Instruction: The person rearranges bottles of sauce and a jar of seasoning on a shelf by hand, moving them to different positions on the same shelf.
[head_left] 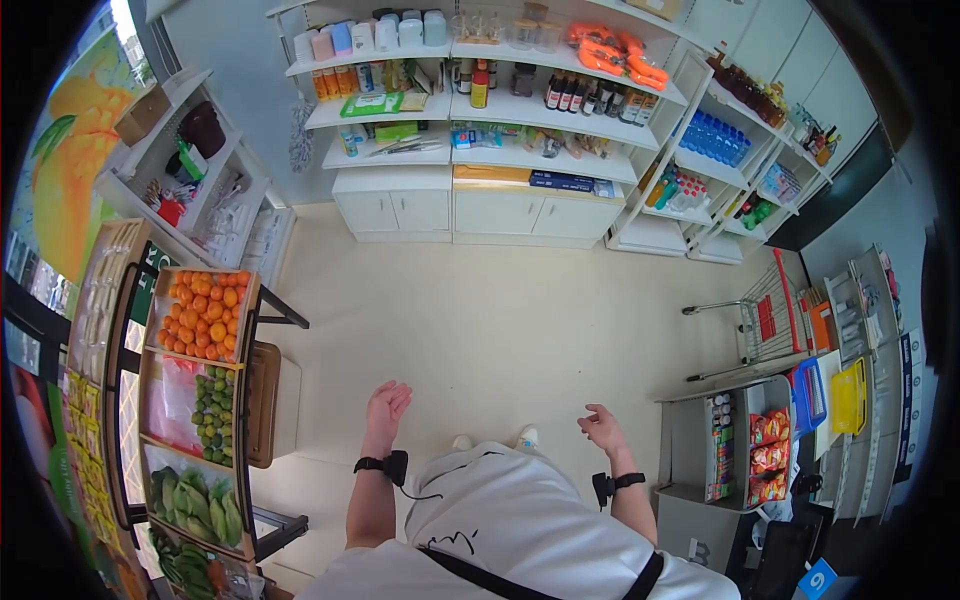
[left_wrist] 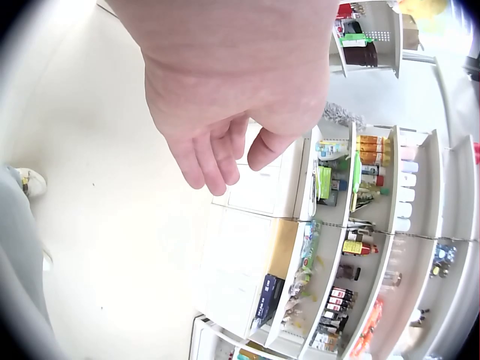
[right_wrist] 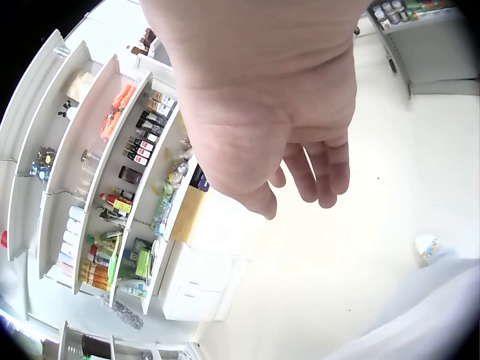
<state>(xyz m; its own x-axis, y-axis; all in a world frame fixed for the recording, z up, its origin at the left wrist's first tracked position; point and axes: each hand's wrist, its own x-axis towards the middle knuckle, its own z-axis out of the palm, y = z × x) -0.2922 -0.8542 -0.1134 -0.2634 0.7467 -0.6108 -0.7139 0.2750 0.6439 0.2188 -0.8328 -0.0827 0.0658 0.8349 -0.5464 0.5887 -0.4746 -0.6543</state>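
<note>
My left hand hangs in the air in front of my body, left of my white shirt, with nothing in it. In the left wrist view its fingers are loosely bent, the thumb apart from them. Out to the right, my right hand is held up over the floor, holding nothing. The right wrist view shows its fingers hanging relaxed. Nearest to the left hand is the produce stand, with a crate of oranges and limes. Both hands are apart from every object.
White wall shelves with bottles and packages stand ahead, above white cabinets. A shopping cart is at the right. Closer on that side, a grey rack holds red snack bags, beside blue and yellow baskets. Pale floor lies between.
</note>
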